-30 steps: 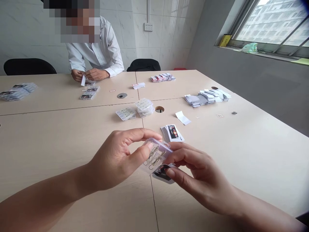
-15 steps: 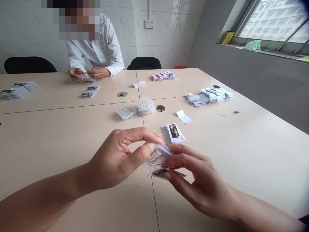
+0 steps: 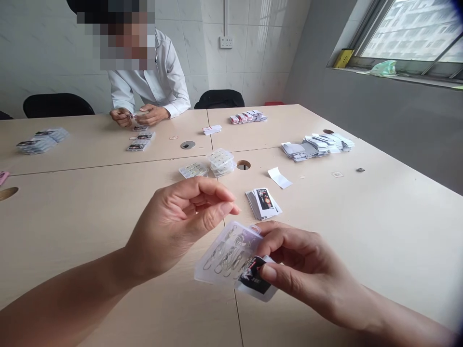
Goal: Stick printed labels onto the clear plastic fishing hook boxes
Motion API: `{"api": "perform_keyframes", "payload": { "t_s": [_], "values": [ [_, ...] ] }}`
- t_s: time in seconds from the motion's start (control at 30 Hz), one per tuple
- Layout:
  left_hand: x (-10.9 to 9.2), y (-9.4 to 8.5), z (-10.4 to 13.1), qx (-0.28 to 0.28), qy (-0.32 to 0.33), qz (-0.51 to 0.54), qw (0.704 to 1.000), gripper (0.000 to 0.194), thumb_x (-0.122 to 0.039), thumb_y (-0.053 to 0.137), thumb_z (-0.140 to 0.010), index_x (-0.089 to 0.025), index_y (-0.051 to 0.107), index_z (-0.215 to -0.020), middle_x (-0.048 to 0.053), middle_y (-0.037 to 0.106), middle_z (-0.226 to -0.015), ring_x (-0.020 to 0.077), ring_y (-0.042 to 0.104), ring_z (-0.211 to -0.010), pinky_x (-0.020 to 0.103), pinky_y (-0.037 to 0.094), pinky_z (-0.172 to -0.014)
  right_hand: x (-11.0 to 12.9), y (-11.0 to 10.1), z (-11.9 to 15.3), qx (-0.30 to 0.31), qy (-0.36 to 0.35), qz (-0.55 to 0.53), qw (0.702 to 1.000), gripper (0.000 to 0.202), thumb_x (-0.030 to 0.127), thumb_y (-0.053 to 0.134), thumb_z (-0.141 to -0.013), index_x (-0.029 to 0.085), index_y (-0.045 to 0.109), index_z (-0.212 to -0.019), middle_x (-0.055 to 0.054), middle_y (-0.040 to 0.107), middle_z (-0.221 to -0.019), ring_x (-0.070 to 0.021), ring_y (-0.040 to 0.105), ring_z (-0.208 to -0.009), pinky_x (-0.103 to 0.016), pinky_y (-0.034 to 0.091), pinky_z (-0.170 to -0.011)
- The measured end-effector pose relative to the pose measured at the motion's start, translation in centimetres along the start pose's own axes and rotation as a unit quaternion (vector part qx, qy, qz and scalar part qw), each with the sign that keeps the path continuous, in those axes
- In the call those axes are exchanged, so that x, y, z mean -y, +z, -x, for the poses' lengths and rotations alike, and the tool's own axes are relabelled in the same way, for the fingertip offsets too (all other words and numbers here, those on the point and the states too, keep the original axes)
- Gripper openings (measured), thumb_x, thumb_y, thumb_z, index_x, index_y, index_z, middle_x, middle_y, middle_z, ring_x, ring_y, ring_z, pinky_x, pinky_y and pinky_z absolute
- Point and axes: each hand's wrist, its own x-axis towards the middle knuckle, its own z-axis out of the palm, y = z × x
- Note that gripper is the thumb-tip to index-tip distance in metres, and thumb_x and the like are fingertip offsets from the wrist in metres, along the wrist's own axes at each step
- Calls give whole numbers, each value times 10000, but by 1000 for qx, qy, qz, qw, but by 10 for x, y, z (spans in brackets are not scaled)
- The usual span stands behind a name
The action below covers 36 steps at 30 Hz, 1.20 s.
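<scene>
My right hand (image 3: 307, 265) grips a clear plastic box (image 3: 213, 260) at its right end, along with a black-and-white printed card (image 3: 255, 277). The thumb presses the card against the box, and the fingers are behind. Through the box show several small wire clips (image 3: 231, 258) lying in compartments. Just above the box, apart from it, my left hand (image 3: 181, 226) has its thumb and fingertips drawn together, with nothing visible in them. Beyond my hands lies a stack of printed cards (image 3: 265, 202), the top one with a black label.
Clear boxes (image 3: 221, 161) are piled mid-table by a round cable hole (image 3: 243, 165). A folded white paper (image 3: 279, 177) and white card stacks (image 3: 318, 146) lie to the right. Across the table (image 3: 108, 217), a person in a white shirt (image 3: 170, 72) handles small items near labelled boxes (image 3: 141, 141).
My left hand has come off the box and moved slightly up. The box has turned its face toward me and lowered in my right hand, with the card now showing its printed side.
</scene>
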Motion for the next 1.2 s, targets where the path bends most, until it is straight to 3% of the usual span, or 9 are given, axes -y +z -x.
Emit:
{"api": "perform_keyframes", "payload": {
  "t_s": [0.2,0.53,0.73,0.93,1.2],
  "values": [
    [-5,5,1,-16,-4,-30,999,41,-299,771,-876,-273,746,-856,-65,779,-800,73,722,-715,106,580,-707,-1,1,2,1,2,6,1000,76,219,685,-944,208,654,-874,-18,647,-1071,-114,626,-923,-221,545,-752],
    [-6,1,3,29,25,-26,999,53,-233,665,-960,-261,704,-937,-36,758,-902,112,725,-898,166,567,-835,-2,2,2,2,-7,18,1000,104,253,705,-926,192,647,-865,-48,638,-1023,-143,631,-903,-253,569,-740],
    [-3,0,2,55,5,-4,998,89,-220,612,-992,-262,680,-954,-45,751,-914,105,701,-888,191,558,-848,-3,0,3,3,2,13,1000,84,241,720,-916,195,663,-874,-39,643,-1049,-141,633,-947,-260,547,-787],
    [-2,2,0,56,5,15,998,146,-168,637,-969,-272,735,-943,-59,768,-901,84,719,-872,151,569,-816,-2,0,3,9,-3,19,1000,104,266,710,-925,189,669,-870,-44,665,-1026,-131,643,-868,-248,557,-730],
    [-4,2,-2,55,-34,27,998,154,-145,691,-921,-268,776,-886,-55,785,-844,68,716,-802,95,563,-748,0,-1,2,19,-3,28,999,62,248,710,-925,201,691,-889,-46,679,-1059,-130,657,-900,-250,565,-780]
  ]
}}
